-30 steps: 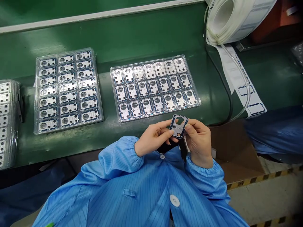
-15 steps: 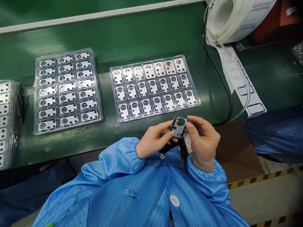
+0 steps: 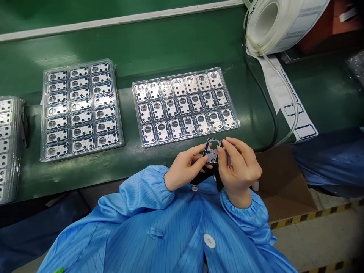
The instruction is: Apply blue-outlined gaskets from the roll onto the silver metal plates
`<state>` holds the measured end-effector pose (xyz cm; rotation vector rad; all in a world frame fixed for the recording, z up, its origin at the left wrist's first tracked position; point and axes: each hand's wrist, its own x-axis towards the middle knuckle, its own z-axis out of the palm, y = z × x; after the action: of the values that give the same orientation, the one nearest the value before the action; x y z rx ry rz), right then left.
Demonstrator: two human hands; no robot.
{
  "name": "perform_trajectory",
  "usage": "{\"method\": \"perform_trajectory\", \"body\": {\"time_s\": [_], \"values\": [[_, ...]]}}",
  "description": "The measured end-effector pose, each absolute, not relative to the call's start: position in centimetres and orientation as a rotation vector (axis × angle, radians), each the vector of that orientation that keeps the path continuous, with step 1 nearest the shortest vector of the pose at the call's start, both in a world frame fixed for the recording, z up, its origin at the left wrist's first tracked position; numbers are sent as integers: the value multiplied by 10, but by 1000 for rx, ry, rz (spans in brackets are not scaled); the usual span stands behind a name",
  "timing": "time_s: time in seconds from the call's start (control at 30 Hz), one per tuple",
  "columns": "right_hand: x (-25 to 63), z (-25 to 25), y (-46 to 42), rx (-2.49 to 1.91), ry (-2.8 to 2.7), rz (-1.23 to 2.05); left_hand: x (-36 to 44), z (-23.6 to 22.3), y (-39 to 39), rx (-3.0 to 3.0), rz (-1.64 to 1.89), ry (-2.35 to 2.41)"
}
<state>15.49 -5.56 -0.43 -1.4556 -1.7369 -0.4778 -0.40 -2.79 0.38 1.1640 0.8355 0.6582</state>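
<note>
A small rectangular metal plate [image 3: 211, 154] with a dark blue border, one large round hole and smaller holes is held up in front of my body, just off the table's near edge. My left hand [image 3: 186, 167] grips its left side between thumb and fingers. On the plate's right edge, near the big hole, the thumb and fingertips of my right hand [image 3: 239, 167] are closed. Beyond the hands lies a clear plastic tray [image 3: 186, 103] filled with rows of similar plates.
Another filled tray stack [image 3: 81, 110] sits to the left, with a further stack [image 3: 10, 148] at the far left edge. A large label roll [image 3: 267, 22] stands at back right, its strip [image 3: 294, 102] trailing forward beside a black cable [image 3: 261, 87]. Below right is a cardboard box [image 3: 284, 185].
My right hand has shifted slightly left, its thumb now closer to the plate's large hole. The plate has moved a little left and turned slightly. The trays stay where they were.
</note>
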Motion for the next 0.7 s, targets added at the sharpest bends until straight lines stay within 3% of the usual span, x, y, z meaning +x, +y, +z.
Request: {"method": "perform_trajectory", "body": {"time_s": [0.3, 0.5, 0.7], "values": [[149, -6, -52, -1419, -1609, -350, -2, -2, -32, 1303, 710, 880], [152, -4, -55, -1477, -1444, -36, -2, 0, -33, 1371, 719, 918], [156, -8, -62, -1402, -1518, -5, -1, -2, -29, 1299, 725, 920]]}}
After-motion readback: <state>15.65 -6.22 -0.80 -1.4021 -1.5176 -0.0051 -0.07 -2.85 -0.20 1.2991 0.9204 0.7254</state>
